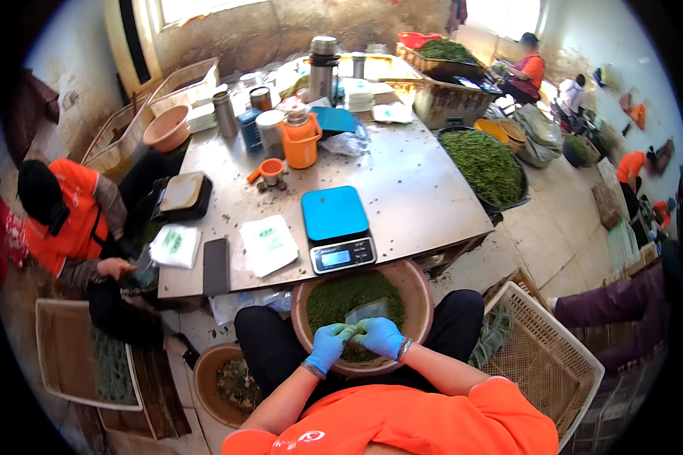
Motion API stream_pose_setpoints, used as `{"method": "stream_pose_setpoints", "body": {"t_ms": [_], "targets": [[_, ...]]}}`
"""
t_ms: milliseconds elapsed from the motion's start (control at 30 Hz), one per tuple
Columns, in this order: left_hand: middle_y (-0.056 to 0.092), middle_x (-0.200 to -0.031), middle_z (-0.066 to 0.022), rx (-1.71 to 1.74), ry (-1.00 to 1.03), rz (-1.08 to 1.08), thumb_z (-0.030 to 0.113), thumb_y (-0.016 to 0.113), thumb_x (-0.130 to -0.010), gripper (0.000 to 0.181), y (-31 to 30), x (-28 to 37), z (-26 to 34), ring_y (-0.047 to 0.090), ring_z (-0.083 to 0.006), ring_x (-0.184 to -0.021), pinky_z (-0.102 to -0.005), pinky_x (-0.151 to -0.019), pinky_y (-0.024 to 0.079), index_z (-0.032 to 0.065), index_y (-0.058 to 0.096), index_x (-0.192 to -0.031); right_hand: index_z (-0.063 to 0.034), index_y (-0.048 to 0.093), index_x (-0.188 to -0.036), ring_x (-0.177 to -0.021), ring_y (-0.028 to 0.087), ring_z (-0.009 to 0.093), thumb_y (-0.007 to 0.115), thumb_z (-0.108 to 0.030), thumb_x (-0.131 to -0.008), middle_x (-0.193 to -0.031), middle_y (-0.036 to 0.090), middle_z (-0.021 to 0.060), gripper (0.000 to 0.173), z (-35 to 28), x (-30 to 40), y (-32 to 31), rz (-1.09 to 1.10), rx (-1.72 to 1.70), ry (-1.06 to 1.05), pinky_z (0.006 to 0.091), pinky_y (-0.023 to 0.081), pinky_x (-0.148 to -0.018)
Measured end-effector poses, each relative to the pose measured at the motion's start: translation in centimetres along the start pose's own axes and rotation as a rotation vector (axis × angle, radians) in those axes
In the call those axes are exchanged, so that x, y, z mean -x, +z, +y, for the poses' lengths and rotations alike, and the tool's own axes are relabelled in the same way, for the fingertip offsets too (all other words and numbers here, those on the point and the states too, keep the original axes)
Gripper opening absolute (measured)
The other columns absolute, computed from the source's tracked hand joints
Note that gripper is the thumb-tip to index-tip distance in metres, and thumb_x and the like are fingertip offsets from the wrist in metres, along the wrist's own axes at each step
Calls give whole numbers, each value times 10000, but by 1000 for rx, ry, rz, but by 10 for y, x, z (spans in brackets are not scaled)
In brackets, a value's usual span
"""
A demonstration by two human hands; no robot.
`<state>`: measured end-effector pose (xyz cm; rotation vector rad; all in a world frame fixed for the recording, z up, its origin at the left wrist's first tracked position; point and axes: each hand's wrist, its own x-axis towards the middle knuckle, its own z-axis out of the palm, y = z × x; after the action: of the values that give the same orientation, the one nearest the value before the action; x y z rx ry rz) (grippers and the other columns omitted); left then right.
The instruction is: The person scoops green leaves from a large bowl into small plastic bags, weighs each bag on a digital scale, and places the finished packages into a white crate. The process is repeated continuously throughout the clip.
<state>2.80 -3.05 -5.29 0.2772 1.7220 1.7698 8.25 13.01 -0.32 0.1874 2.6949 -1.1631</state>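
Observation:
My left hand [329, 346] and my right hand [380, 336] wear blue gloves with green-stained fingertips. They meet over a round plastic basin [420, 335] between my knees. Their fingers are pinched together at the near edge of a small clear plastic bag [367, 311]; the fingers hide that edge. Fine green leaf bits [341, 293] fill much of the basin below the bag. Just beyond the basin, a digital kitchen scale [336, 213] with a blue top and lit display sits at the table edge. Left of it lies a stack of printed white bags [268, 244].
The metal table [410, 187] carries a phone [216, 266], an orange jug [300, 142] and steel flasks. A co-worker [74, 210] sits at left. At my right stands a white crate [538, 364] with filled bags; at my left, a tub [216, 392].

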Motion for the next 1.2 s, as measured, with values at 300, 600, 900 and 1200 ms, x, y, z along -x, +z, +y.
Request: {"method": "stream_pose_setpoints", "body": {"t_ms": [300,600,900,1200], "targets": [[696,-793,-115,-864,427,165,226,620,-869,181,16,0,16,673,-284,-692,-391,-603,522,69,710,-870,-45,622,-1082,-806,647,382,562,-220,-855,-824,645,229,292,-9,2,1,144,268,59,474,502,-701],[670,-876,-220,-984,153,33,240,584,-803,657,26,1,15,650,-414,-793,-498,-717,518,71,404,-1411,-22,606,-1155,-927,609,444,548,-214,-883,-1002,634,272,338,17,-11,28,310,-186,-66,456,511,-809],[649,-721,-183,-1062,210,-39,173,560,-832,543,9,25,5,634,-379,-654,-509,-612,492,169,495,-1372,-72,689,-947,-829,646,406,517,-285,-869,-871,672,215,284,13,19,23,-9,43,134,489,513,-750],[705,-899,-145,-520,410,151,92,562,-908,430,-20,3,7,671,-274,-680,-349,-650,535,144,557,-1335,-17,445,-1400,-1140,581,220,682,-487,-839,-1267,609,137,769,59,-30,-31,-452,-547,-16,354,451,-975]]}}
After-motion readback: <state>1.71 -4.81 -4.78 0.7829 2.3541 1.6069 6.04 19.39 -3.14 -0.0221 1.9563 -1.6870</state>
